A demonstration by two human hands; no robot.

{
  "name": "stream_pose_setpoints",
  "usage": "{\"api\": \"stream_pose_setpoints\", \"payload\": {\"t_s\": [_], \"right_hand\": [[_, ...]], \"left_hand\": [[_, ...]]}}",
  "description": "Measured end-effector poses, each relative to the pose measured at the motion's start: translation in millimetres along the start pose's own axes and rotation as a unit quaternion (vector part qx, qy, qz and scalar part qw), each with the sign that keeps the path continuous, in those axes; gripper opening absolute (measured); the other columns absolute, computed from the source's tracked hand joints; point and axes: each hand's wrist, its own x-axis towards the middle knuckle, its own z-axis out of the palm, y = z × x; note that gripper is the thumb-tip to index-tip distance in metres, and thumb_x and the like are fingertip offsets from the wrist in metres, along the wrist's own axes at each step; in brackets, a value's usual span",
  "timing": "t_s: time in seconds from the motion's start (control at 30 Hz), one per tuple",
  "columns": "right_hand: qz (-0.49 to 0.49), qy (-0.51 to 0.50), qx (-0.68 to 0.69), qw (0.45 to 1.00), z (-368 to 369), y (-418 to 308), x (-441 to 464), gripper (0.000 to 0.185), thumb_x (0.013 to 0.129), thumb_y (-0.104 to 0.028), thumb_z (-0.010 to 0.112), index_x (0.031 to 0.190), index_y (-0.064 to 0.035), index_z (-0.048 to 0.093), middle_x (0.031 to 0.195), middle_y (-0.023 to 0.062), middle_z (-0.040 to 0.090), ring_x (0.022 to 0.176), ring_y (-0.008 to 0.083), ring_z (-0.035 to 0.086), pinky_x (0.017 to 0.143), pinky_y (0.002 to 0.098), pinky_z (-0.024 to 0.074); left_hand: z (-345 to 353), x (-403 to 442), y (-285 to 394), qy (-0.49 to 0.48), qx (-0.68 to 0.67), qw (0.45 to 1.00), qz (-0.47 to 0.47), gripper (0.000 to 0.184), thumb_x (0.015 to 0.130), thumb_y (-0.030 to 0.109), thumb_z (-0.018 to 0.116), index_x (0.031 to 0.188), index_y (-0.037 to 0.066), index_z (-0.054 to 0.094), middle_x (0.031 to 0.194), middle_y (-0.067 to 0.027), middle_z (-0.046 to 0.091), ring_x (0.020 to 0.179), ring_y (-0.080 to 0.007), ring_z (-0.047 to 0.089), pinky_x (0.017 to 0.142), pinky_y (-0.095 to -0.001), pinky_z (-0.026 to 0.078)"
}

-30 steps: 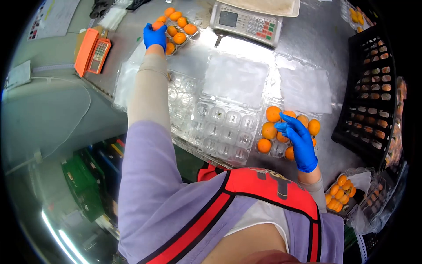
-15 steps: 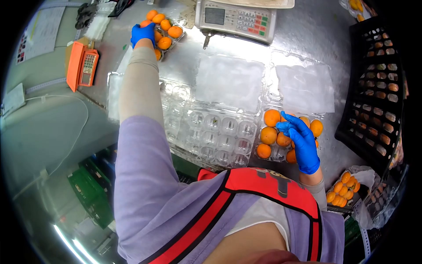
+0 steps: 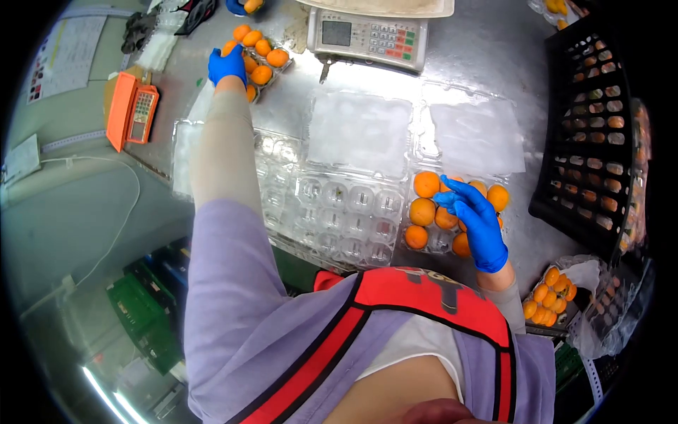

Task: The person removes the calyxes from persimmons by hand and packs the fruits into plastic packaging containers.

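My left hand (image 3: 226,65), in a blue glove, is at the left side of a clear tray of orange fruits (image 3: 261,73) at the upper left; its fingers are closed, and what they hold is hidden. Over a second clear tray of orange fruits (image 3: 422,211) hangs my right hand (image 3: 477,220), also gloved in blue, with fingers stretched out and nothing visibly held. It covers part of that tray. Beside this tray lies a clear tray with unfilled cups (image 3: 346,220), its lid side (image 3: 360,134) folded back flat.
A scale (image 3: 367,35) stands at the top, an orange device (image 3: 132,109) at the left edge. On the right are a black crate (image 3: 583,152) and a pack of small orange fruits (image 3: 549,297). Another person's blue-gloved hand (image 3: 236,6) holds a fruit at the top.
The view has shifted, so the table's things sit further left. Another person's gloved hand with a fruit has come in at the top. My right hand stays over its tray.
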Motion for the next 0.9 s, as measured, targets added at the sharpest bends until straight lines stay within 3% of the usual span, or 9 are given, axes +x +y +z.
{"api": "stream_pose_setpoints", "payload": {"t_s": [0.03, 0.1, 0.17, 0.27, 0.37, 0.47, 0.53, 0.83, 0.9], "right_hand": [[-0.007, -0.003, -0.002, 1.0, 0, -1, -2, 0.038, 0.09, -0.01, 0.05, 0.128, -0.004, 0.049, 0.106, 0.0069, 0.061, 0.104, 0.0139, 0.055, 0.092, 0.026, 0.0392], [-0.013, -0.007, 0.0, 1.0, 1, -1, -8, 0.038, 0.09, -0.01, 0.051, 0.128, -0.0038, 0.049, 0.107, 0.007, 0.061, 0.104, 0.0139, 0.055, 0.092, 0.0264, 0.0395], [-0.019, -0.012, 0.0, 1.0, 1, 1, -15, 0.038, 0.09, -0.01, 0.051, 0.127, -0.0036, 0.049, 0.107, 0.0072, 0.061, 0.104, 0.014, 0.055, 0.093, 0.0269, 0.0398], [-0.018, -0.008, -0.015, 1.0, -1, 8, -29, 0.037, 0.09, -0.009, 0.052, 0.127, -0.0029, 0.049, 0.109, 0.0077, 0.06, 0.104, 0.0142, 0.055, 0.093, 0.0277, 0.0408], [-0.04, 0.01, -0.055, 0.998, -13, 19, -46, 0.036, 0.09, -0.009, 0.052, 0.126, -0.002, 0.049, 0.108, 0.0072, 0.059, 0.104, 0.0144, 0.056, 0.092, 0.0275, 0.0418], [-0.089, 0.082, -0.056, 0.991, -33, 28, -63, 0.035, 0.091, -0.009, 0.052, 0.126, -0.0016, 0.049, 0.106, 0.0064, 0.059, 0.103, 0.0146, 0.056, 0.091, 0.027, 0.0424], [-0.101, 0.126, -0.09, 0.983, -47, 25, -76, 0.035, 0.092, -0.011, 0.051, 0.125, -0.0012, 0.05, 0.108, 0.0065, 0.059, 0.101, 0.0148, 0.057, 0.09, 0.0268, 0.0427], [-0.168, 0.235, -0.209, 0.934, -100, 64, -110, 0.034, 0.089, -0.011, 0.055, 0.123, -0.0028, 0.053, 0.111, 0.0084, 0.061, 0.105, 0.0131, 0.054, 0.091, 0.0268, 0.0407], [-0.259, 0.272, -0.287, 0.881, -104, 75, -113, 0.034, 0.088, -0.011, 0.058, 0.121, -0.0046, 0.055, 0.095, 0.0045, 0.061, 0.089, 0.0103, 0.056, 0.08, 0.0232, 0.0438]], "left_hand": [[-5, -12, 4, 0.002, -0.005, 1.0, 0.003, 0.071, 0.069, 0.031, 0.076, 0.128, 0.003, 0.048, 0.129, -0.0183, 0.05, 0.117, -0.0307, 0.05, 0.099, -0.0387, 0.039], [-12, -49, 10, 0.007, -0.237, 0.97, 0.045, 0.064, 0.074, 0.019, 0.073, 0.128, -0.001, 0.046, 0.13, -0.0171, 0.049, 0.117, -0.0273, 0.049, 0.098, -0.0361, 0.04], [-21, -98, 7, -0.029, -0.299, 0.945, 0.13, 0.058, 0.077, 0.01, 0.07, 0.127, -0.004, 0.045, 0.129, -0.0154, 0.048, 0.118, -0.0242, 0.047, 0.098, -0.034, 0.039], [-47, -202, 0, -0.151, -0.177, 0.95, 0.208, 0.055, 0.08, 0.008, 0.066, 0.128, -0.005, 0.044, 0.129, -0.0156, 0.048, 0.12, -0.0235, 0.045, 0.101, -0.0333, 0.036], [-78, -313, 5, -0.251, -0.159, 0.923, 0.244, 0.053, 0.076, 0.01, 0.069, 0.125, 0.001, 0.05, 0.125, -0.0146, 0.053, 0.118, -0.0255, 0.048, 0.101, -0.0361, 0.036], [-92, -387, 0, -0.277, -0.143, 0.9, 0.304, 0.049, 0.076, 0.013, 0.069, 0.122, 0.005, 0.054, 0.123, -0.0117, 0.055, 0.116, -0.0279, 0.049, 0.1, -0.0369, 0.036], [-96, -415, 1, -0.294, -0.14, 0.884, 0.335, 0.05, 0.075, 0.019, 0.07, 0.121, 0.009, 0.054, 0.121, -0.0126, 0.055, 0.116, -0.0321, 0.047, 0.099, -0.0412, 0.036], [-95, -445, 9, -0.305, -0.093, 0.849, 0.421, 0.058, 0.069, 0.023, 0.072, 0.122, 0.009, 0.053, 0.115, -0.0128, 0.056, 0.109, -0.0334, 0.049, 0.095, -0.0426, 0.038], [-98, -441, 19, -0.305, -0.083, 0.853, 0.415, 0.059, 0.067, 0.024, 0.073, 0.121, 0.009, 0.053, 0.112, -0.0129, 0.056, 0.108, -0.0332, 0.049, 0.093, -0.0431, 0.038]]}}
